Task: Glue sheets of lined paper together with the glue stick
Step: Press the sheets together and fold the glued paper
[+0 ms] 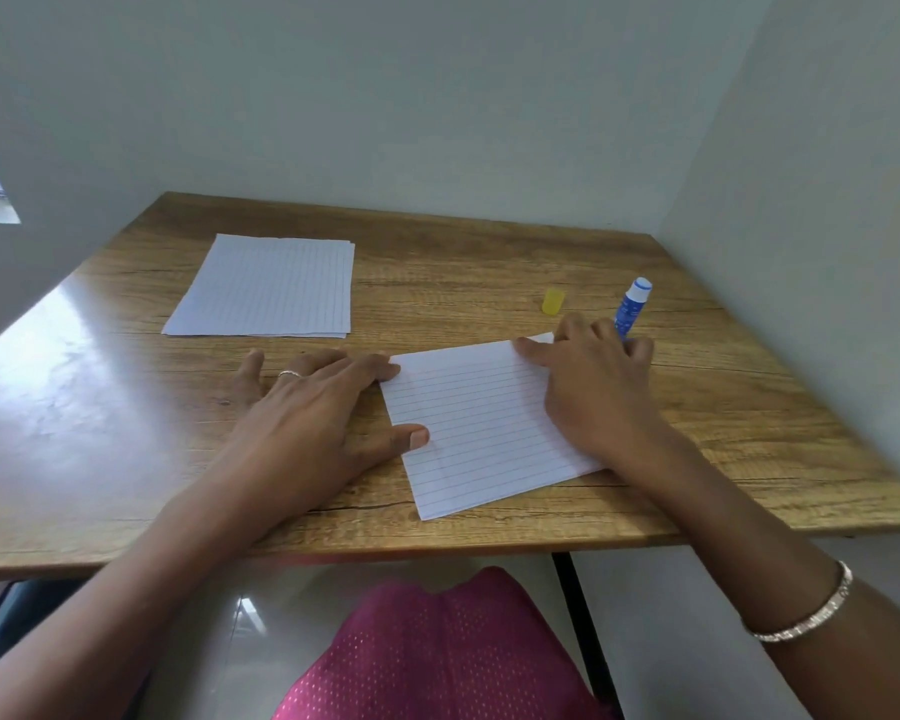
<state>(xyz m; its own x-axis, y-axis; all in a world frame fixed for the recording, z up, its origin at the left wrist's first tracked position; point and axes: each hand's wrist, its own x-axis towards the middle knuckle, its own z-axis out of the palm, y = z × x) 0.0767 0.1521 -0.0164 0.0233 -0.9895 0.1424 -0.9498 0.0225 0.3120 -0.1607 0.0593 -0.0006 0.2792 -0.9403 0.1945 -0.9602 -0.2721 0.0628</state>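
Observation:
A sheet of lined paper lies tilted near the front edge of the wooden table. My left hand lies flat at its left edge, thumb and fingertips pressing on the paper. My right hand rests on the sheet's right side, index finger on its far corner, while holding the blue glue stick, whose uncapped white tip points up and away. A stack of lined sheets sits at the back left. The yellow cap lies on the table beyond my right hand.
Grey walls close off the table at the back and on the right. A black table leg stands below the front edge, next to my pink-clothed lap. A bracelet is on my right wrist.

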